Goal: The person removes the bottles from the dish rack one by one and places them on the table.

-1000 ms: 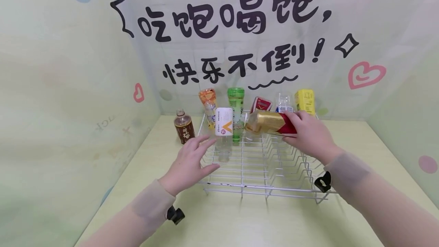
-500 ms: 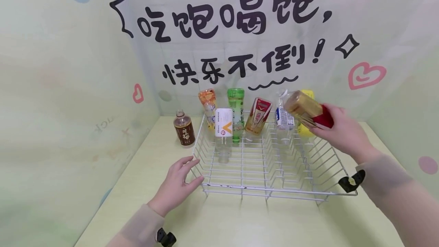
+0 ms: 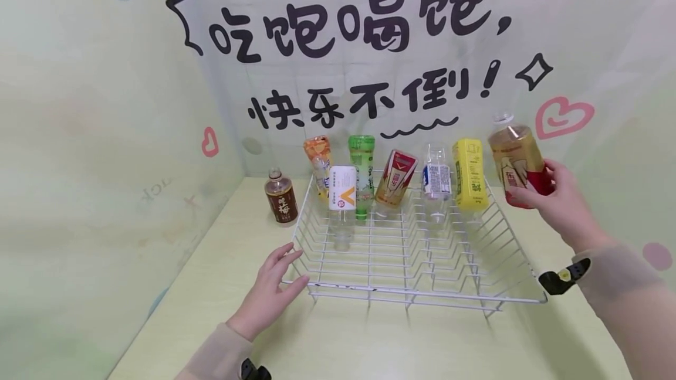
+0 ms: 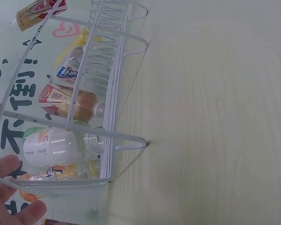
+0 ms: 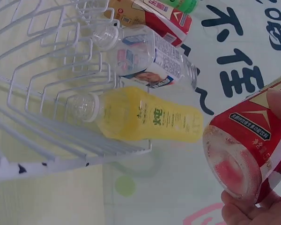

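Observation:
My right hand grips a red-and-gold plastic bottle by its lower end, neck up and slightly tilted, above the right back side of the white wire rack. In the right wrist view the bottle's clear base faces the camera. My left hand is at the rack's left front corner, fingers spread around the rim; whether they press on it I cannot tell. Upside down in the rack stand a yellow bottle, a clear bottle with a blue-and-white label, another red-and-gold bottle and a white-labelled bottle.
A green bottle and an orange-topped bottle are also upside down along the rack's back. Left of the rack, a dark-labelled brown bottle stands upright on the pale table. Printed walls enclose the back and sides.
The right hand has carried the red-and-gold bottle from over the rack's middle to the right, turning it neck up. My left hand has drawn back from the white-labelled bottle to the rack's corner.

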### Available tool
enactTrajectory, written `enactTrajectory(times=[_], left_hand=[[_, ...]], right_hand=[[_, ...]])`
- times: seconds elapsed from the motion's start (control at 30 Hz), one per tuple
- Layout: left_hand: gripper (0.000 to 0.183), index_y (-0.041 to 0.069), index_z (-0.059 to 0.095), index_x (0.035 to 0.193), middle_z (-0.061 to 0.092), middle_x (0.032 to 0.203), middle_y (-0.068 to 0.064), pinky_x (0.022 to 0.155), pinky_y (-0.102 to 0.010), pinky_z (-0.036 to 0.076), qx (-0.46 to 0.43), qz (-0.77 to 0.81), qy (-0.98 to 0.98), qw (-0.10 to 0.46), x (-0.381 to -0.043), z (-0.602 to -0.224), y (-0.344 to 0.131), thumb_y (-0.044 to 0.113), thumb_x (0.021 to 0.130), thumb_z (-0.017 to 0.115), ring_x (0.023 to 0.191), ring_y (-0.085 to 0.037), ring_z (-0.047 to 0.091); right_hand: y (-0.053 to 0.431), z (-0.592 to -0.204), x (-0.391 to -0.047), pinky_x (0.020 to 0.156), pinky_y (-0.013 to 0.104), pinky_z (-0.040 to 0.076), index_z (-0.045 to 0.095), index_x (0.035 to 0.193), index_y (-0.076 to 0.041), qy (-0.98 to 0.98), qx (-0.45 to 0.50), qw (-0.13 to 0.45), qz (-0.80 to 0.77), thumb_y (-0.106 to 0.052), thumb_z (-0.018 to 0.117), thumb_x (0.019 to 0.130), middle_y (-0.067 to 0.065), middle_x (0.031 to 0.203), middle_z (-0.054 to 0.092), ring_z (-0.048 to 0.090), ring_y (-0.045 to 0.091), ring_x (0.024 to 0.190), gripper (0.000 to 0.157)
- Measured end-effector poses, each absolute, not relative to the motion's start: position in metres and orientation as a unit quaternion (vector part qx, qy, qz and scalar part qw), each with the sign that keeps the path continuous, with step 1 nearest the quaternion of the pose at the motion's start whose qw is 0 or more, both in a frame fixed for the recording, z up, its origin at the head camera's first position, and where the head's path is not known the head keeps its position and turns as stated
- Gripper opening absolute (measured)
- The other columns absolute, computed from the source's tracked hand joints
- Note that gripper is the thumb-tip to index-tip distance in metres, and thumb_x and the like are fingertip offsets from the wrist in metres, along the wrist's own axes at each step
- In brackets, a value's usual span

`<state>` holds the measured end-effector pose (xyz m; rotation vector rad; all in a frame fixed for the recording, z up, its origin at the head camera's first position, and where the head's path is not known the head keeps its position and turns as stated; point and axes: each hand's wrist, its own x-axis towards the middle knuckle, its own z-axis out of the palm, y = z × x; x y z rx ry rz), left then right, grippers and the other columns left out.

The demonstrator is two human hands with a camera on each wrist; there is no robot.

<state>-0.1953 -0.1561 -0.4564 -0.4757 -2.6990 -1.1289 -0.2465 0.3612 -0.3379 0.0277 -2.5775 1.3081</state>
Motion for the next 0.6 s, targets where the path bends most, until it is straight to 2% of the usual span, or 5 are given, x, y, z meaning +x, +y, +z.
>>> enactTrajectory(times=[0.17,0.33,0.4,0.5,0.6], left_hand=[[0.055,0.008,0.051,0.137,0.03,0.152,-0.01,0.101,-0.063,0.035,-0.167,-0.39,-0.901,0.093,-0.195,-0.457,-0.158,0.036,0.092,0.064,0.135,-0.041,0.029],[0.055,0.008,0.05,0.138,0.029,0.152,-0.01,0.1,-0.064,0.035,-0.17,-0.398,-0.897,0.09,-0.195,-0.457,-0.159,0.036,0.093,0.063,0.136,-0.04,0.028],[0.055,0.009,0.05,0.138,0.029,0.152,-0.01,0.098,-0.063,0.037,-0.17,-0.4,-0.896,0.089,-0.194,-0.457,-0.158,0.036,0.093,0.063,0.135,-0.041,0.028],[0.055,0.009,0.049,0.139,0.028,0.153,-0.009,0.097,-0.062,0.039,-0.17,-0.403,-0.895,0.084,-0.194,-0.457,-0.158,0.037,0.093,0.063,0.136,-0.041,0.027],[0.055,0.009,0.049,0.139,0.028,0.153,-0.009,0.095,-0.061,0.042,-0.168,-0.402,-0.897,0.08,-0.192,-0.457,-0.158,0.037,0.093,0.062,0.135,-0.042,0.027]], right_hand=[[0.379,-0.348,-0.253,0.078,0.022,0.041,0.011,0.153,-0.009,-0.865,-0.039,0.111,0.488,-0.046,0.059,0.092,0.009,0.133,0.032,0.037,0.019,0.11,0.086],[0.397,-0.361,-0.261,0.079,0.027,0.037,0.02,0.149,-0.012,-0.847,-0.056,0.101,0.519,-0.044,0.058,0.093,-0.005,0.118,0.037,0.039,0.01,0.1,0.075],[0.403,-0.368,-0.265,0.08,0.029,0.036,0.022,0.146,-0.013,-0.84,-0.062,0.094,0.53,-0.043,0.058,0.094,-0.007,0.115,0.037,0.038,0.008,0.098,0.07],[0.411,-0.382,-0.27,0.08,0.027,0.037,0.021,0.146,-0.012,-0.836,-0.072,0.087,0.537,-0.041,0.059,0.093,-0.006,0.113,0.036,0.038,0.007,0.097,0.071],[0.418,-0.399,-0.274,0.077,0.021,0.04,0.016,0.147,-0.004,-0.835,-0.079,0.085,0.537,-0.038,0.063,0.092,-0.004,0.114,0.036,0.038,0.005,0.096,0.079]])
